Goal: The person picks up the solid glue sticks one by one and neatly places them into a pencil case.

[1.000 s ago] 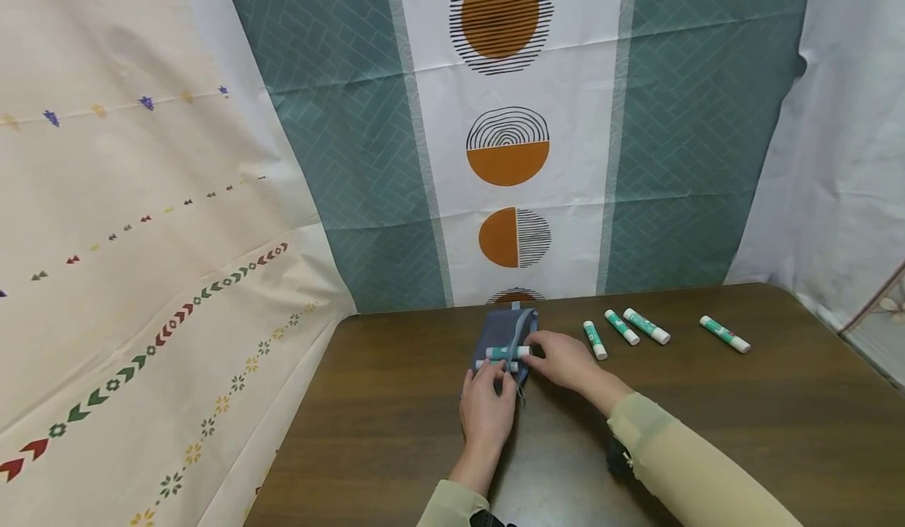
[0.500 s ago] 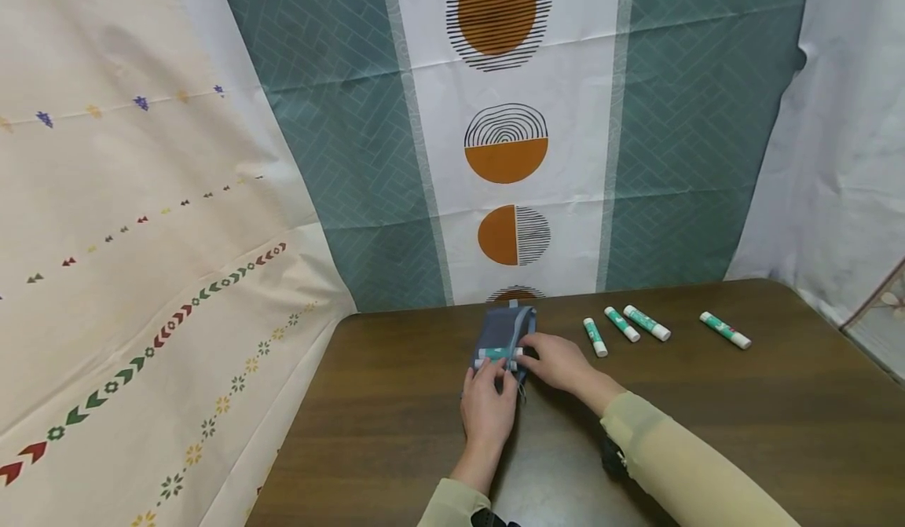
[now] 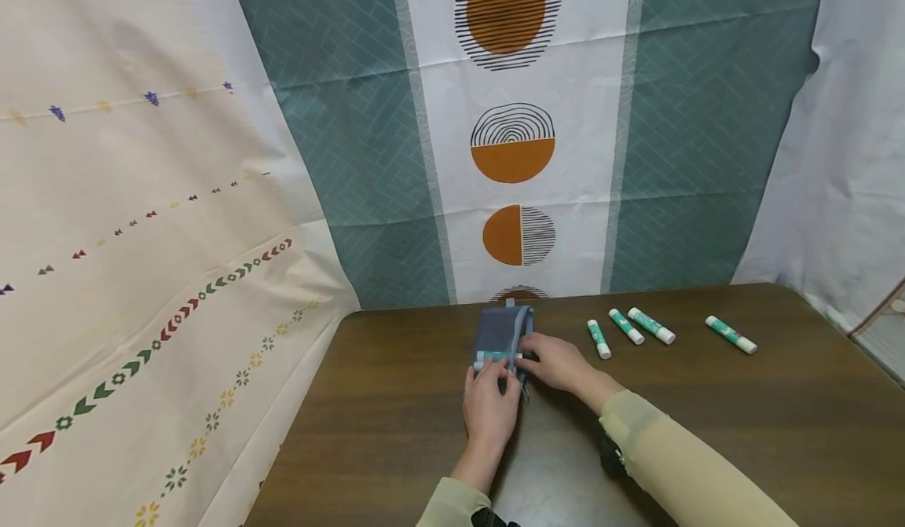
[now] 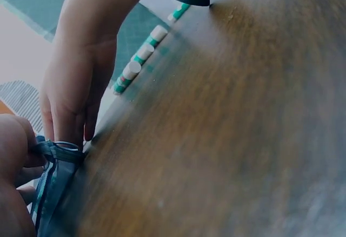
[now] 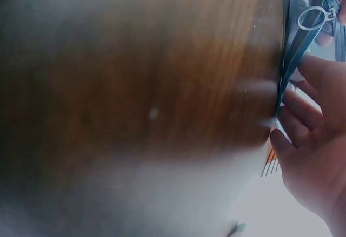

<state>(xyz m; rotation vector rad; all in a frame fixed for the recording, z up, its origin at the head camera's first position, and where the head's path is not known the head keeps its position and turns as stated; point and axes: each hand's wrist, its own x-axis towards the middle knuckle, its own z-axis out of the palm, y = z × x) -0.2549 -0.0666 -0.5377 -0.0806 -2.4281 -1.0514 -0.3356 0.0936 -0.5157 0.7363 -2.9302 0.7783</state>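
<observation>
A grey-blue zip pouch [image 3: 493, 327] lies near the table's back edge, its zipped side to the right. Through its see-through front shows a green-and-white glue stick [image 3: 492, 356], with part of another just below. My left hand [image 3: 489, 409] pinches the pouch's near end; in the right wrist view its fingers are beside the zip's ring pull [image 5: 316, 18]. My right hand [image 3: 558, 362] is at the zipped opening, thumb and finger around the right end of the upper glue stick. In the right wrist view the pouch edge hides that stick.
Several glue sticks lie to the right on the brown table [image 3: 396, 433]: a short one [image 3: 599, 339], one beside it [image 3: 626, 327], a thicker one [image 3: 651, 326] and one farther right [image 3: 731, 334]. A patterned cloth [image 3: 512, 236] hangs behind the table's back edge.
The upper glue stick has slid left into the pouch, with my right hand following it to the opening. My left hand has stayed on the pouch's near end.
</observation>
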